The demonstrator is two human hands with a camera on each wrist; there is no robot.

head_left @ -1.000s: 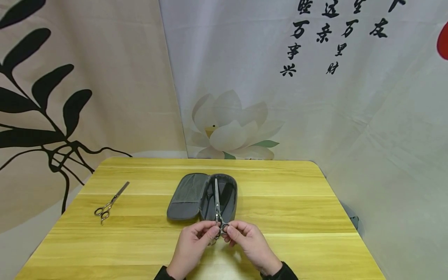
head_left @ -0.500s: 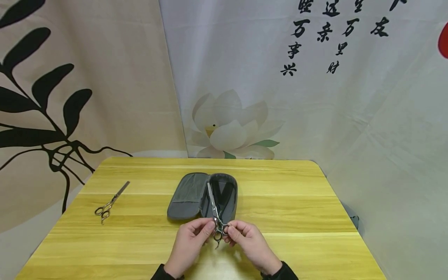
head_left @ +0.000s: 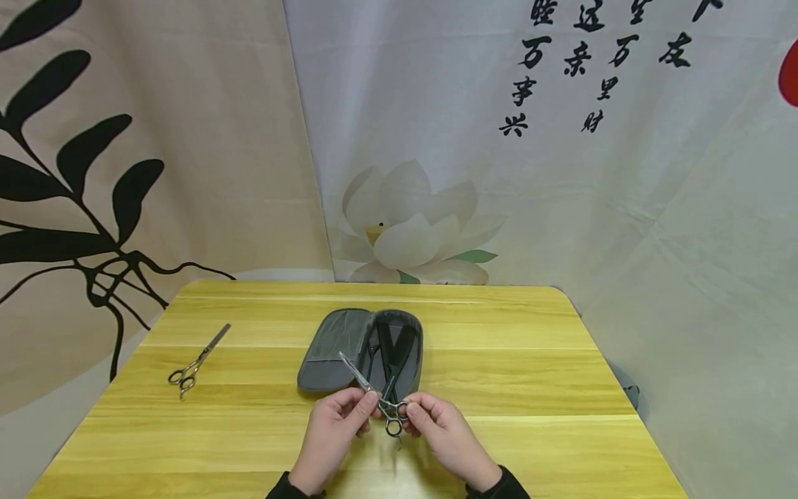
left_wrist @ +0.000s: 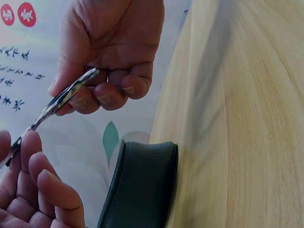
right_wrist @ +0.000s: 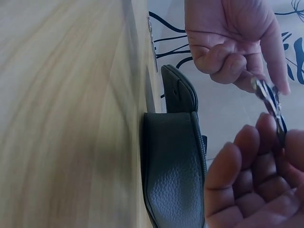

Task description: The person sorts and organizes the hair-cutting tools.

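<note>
A pair of silver hairdressing scissors (head_left: pixel 357 373) is held between both hands over the front of a grey zip case (head_left: pixel 330 371). My left hand (head_left: pixel 330 433) pinches them near the pivot, with the blades pointing up and left past the fingers. The right hand (head_left: pixel 451 440) pinches one finger ring, while the other ring and its curved finger rest hang below. The case lies unfolded on the table, its lid to the left. Inside its right half lie black flat items (head_left: pixel 404 346), whose kind I cannot tell.
A second pair of scissors (head_left: pixel 208 350) lies on the left of the wooden table (head_left: pixel 511 360), blades toward the back. A printed cloth (head_left: pixel 623 208) hangs behind the table.
The scissors' blades have swung left, from pointing straight away over the case to pointing up and left. My left hand has shifted slightly left; the right hand keeps its grip on the ring.
</note>
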